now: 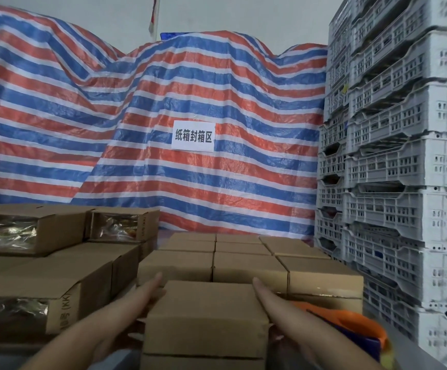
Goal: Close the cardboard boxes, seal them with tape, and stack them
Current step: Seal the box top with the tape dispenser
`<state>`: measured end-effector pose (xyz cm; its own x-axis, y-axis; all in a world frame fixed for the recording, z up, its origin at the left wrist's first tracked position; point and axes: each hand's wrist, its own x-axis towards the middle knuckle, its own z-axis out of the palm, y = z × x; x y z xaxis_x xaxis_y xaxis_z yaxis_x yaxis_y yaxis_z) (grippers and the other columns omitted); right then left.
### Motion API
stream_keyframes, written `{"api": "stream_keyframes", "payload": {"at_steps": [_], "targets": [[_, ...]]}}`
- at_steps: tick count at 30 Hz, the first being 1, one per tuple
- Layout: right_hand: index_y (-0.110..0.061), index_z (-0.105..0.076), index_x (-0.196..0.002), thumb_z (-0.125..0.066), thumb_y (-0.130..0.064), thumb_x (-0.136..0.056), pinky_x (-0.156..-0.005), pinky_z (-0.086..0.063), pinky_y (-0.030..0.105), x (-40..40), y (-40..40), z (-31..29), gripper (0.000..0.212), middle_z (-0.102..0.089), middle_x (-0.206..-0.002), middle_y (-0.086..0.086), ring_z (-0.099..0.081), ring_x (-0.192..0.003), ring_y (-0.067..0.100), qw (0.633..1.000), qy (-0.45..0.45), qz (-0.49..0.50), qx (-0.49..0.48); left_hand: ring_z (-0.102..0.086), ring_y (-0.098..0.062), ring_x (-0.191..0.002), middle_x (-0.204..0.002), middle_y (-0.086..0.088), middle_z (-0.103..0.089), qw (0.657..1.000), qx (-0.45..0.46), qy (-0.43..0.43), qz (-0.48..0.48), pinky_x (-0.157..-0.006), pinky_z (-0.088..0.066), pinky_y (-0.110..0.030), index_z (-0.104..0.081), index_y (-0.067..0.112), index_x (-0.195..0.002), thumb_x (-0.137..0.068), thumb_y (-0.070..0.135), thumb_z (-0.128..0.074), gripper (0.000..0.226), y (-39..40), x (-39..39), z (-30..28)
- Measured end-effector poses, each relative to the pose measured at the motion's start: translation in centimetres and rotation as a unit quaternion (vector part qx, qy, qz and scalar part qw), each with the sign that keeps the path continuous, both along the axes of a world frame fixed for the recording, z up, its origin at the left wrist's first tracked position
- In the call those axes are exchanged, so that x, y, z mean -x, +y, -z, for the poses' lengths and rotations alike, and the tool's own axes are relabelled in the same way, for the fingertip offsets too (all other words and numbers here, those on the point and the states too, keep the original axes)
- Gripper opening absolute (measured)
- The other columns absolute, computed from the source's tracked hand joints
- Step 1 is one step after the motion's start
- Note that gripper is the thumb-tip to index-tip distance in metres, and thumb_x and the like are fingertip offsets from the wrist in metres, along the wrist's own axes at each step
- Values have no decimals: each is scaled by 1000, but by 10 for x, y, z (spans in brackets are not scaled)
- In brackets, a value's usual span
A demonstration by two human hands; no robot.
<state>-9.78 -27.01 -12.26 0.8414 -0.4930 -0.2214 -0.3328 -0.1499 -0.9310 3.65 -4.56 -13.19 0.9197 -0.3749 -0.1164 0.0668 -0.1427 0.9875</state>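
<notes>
I press my left hand and right hand flat-fingered against the box sides, clamping it for stacking on the stack, frame centre.

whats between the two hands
In the head view, a closed cardboard box sits between the left hand and right hand, both flat against its sides.

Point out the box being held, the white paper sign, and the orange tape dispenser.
held box (206, 313), head view, middle of its closed top.
white paper sign (193, 136), head view, centre of the printed sheet on the tarp.
orange tape dispenser (350, 320), head view, its orange upper surface.
</notes>
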Motion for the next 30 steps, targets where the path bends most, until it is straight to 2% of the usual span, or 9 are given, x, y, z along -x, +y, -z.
{"api": "stream_keyframes", "payload": {"at_steps": [2,4,6,9,12,14,16,25,30], "targets": [[-15,-57,-133,-51,-61,-95,-98,-47,34,5,15,5,60,-65,-125,16,-59,-118,31,993,-55,27,-104,-62,-28,-99,-120,-28,-61,992,120,-27,-32,-73,-48,-28,-46,-4,-138,-105,22,-39,42,-8,5,12],[-4,-67,-112,-52,-40,-102,-84,-52,25,8,26,6,40,-69,-102,21,-63,-98,33,975,-116,38,-185,-63,-18,-97,-124,-39,-52,982,184,-34,-25,-66,-47,-19,-39,-14,-139,-105,7,-36,40,-17,19,17],[-1,-64,-83,-49,-24,-104,-60,-46,32,8,30,6,35,-64,-68,16,-56,-72,30,957,-156,49,-240,-52,-28,-124,-142,-39,-39,968,247,-22,-25,-95,-41,-29,-35,-16,-139,-104,3,-36,40,-18,29,22],[1,-64,-82,-51,-20,-103,-57,-37,36,7,30,2,32,-63,-52,14,-54,-68,31,940,-198,61,-270,-31,-36,-142,-152,-31,-30,960,268,-51,-59,-113,-22,-37,-31,-14,-142,-104,4,-35,42,-10,44,2],[-5,-77,-88,-56,-36,-98,-69,-54,39,-1,26,-13,38,-74,-73,17,-70,-77,38,934,-252,38,-248,-55,-37,-121,-126,-24,-63,964,257,-41,-52,-93,-45,-44,-58,0,-130,-104,22,-44,37,-10,59,-33],[-16,-81,-92,-54,-51,-94,-59,-59,34,-6,24,-32,44,-78,-87,13,-76,-76,28,934,-284,-8,-218,-71,-32,-88,-92,-11,-76,966,248,-32,-65,-66,-51,-36,-70,21,-106,-95,50,-51,36,-8,69,-61],[-22,-76,-104,-55,-58,-91,-52,-57,30,-19,20,-59,45,-78,-90,10,-76,-73,22,935,-308,-20,-176,-73,-28,-74,-83,-9,-76,965,249,-57,-53,-63,-52,-34,-70,27,-97,-91,59,-50,38,-6,60,-83],[-22,-69,-89,-47,-48,-93,-50,-55,30,-153,-15,-159,35,-71,-67,2,-70,-57,17,929,-352,-32,-114,-68,-19,-48,-59,-6,-71,965,237,-96,-64,-40,-50,-25,-65,21,-91,-96,60,-36,49,-46,-70,-173],[-20,-62,-82,-41,-43,-96,-61,-55,34,-241,-43,-186,34,-66,-74,7,-64,-70,24,932,-351,-19,-91,-65,-22,-74,-71,-7,-70,967,201,-139,-68,-58,-46,-31,-61,19,-92,-98,54,-31,46,-76,-156,-205]]}}
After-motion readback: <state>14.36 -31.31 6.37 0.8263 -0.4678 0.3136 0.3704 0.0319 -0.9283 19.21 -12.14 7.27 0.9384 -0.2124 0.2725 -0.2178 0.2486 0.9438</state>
